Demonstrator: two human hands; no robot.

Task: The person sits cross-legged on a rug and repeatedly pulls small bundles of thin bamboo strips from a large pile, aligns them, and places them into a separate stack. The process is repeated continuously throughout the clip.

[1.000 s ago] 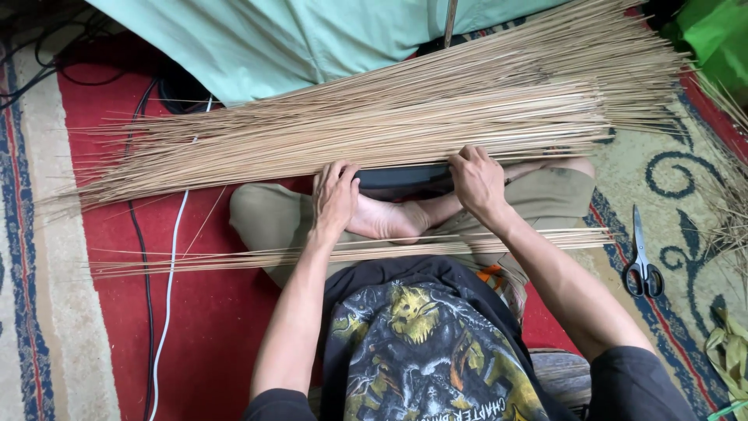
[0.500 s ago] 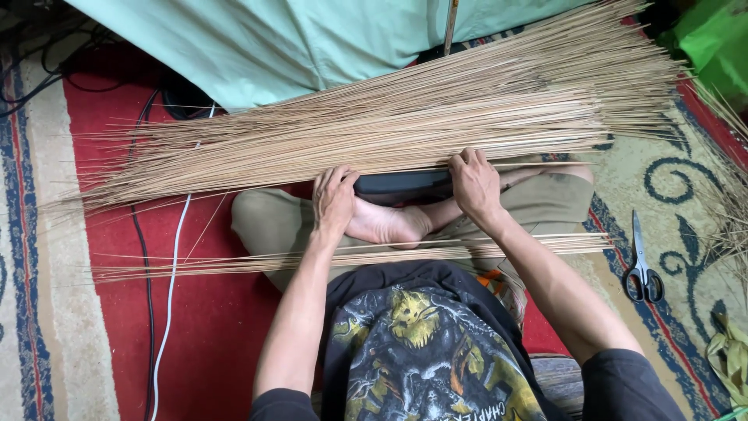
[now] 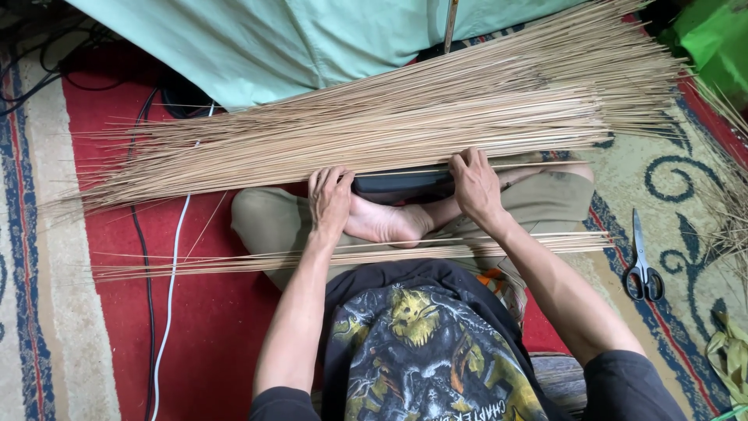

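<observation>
A wide pile of long thin tan sticks lies across the rug in front of my crossed legs. My left hand and my right hand rest palm down at the near edge of the pile, fingertips on the sticks, either side of a dark flat block under the sticks. A thinner bundle of the same sticks lies across my lap, under both forearms. My bare foot shows between the hands.
Black-handled scissors lie on the patterned rug at right. A pale green cloth covers the far side. White and black cables run down the red rug at left. Green leaf strips lie at lower right.
Both hands have stayed at the pile's near edge; the fingers shifted only slightly on the sticks. The view has drifted a little.
</observation>
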